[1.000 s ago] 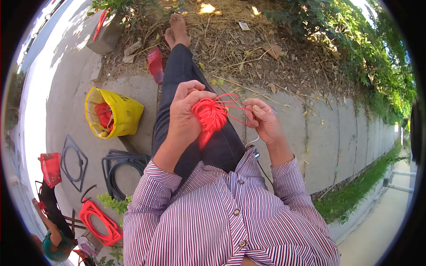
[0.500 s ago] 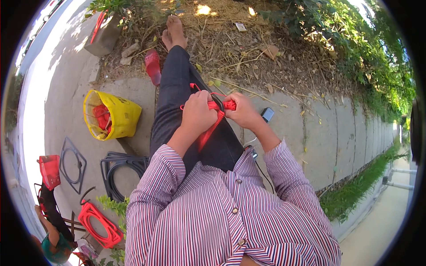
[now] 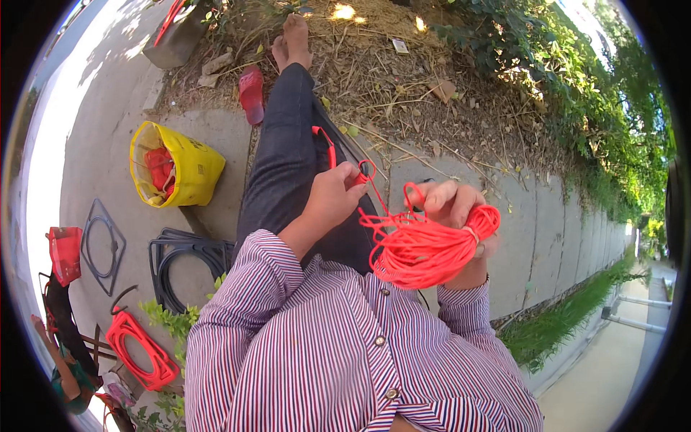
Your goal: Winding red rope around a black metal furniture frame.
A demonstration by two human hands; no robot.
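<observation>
Right hand (image 3: 453, 205) grasps cord (image 3: 425, 250), mostly bundled and banded; left hand (image 3: 332, 196) clasps red strap (image 3: 332, 154); a strand (image 3: 379, 196) between remains loose.

Outdoors — paved walkway (image 3: 529, 223) w/ shrubs (image 3: 576, 119) & grass (image 3: 551, 331).

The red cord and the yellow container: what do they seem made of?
The red cord is probably synthetic, matte to faintly satiny: smooth, evenly coloured strands bend in loose loops. The yellow container looks like flexible plastic or coated fabric with a soft sheen; it bends out of round.
</observation>
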